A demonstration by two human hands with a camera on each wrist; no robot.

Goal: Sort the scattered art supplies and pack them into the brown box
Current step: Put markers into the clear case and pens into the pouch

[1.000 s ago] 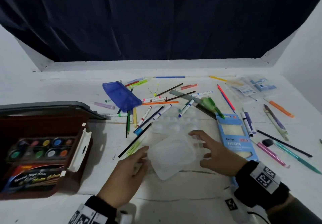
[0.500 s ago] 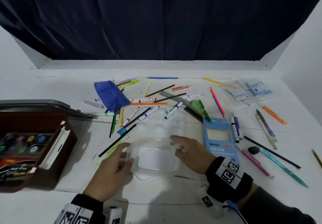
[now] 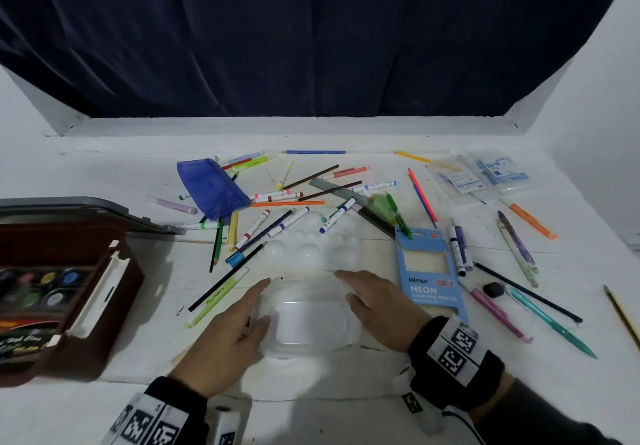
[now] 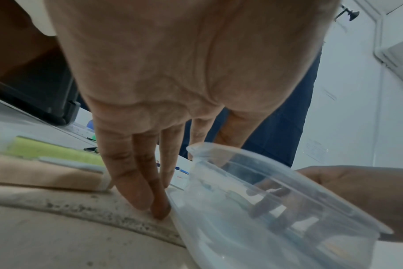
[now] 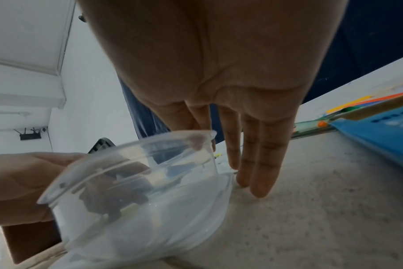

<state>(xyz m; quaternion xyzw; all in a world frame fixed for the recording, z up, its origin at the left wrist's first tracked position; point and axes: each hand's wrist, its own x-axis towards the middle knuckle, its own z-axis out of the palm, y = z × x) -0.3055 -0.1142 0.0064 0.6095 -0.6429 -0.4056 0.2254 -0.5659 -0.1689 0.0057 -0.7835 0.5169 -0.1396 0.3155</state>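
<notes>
A clear plastic container (image 3: 308, 320) stands on the white table between my two hands. My left hand (image 3: 249, 309) lies against its left side, its straight fingers (image 4: 150, 191) touching the table at the container's wall (image 4: 265, 209). My right hand (image 3: 356, 288) flanks the right side, fingers (image 5: 258, 172) straight beside the tub (image 5: 138, 182). The open brown box (image 3: 104, 306) sits at the left with a paint set (image 3: 38, 288) inside. Several pens, markers and pencils (image 3: 277, 216) lie scattered behind.
A white paint palette (image 3: 311, 247) lies just behind the container. A blue pencil pack (image 3: 429, 271) sits right of my right hand, a blue pouch (image 3: 211, 188) farther back, plastic packets (image 3: 478, 178) at the back right. More pens (image 3: 519, 299) lie at the right.
The container, earlier tilted between my hands, now stands level on the table. Both hands have closed in against its sides. The view has shifted right.
</notes>
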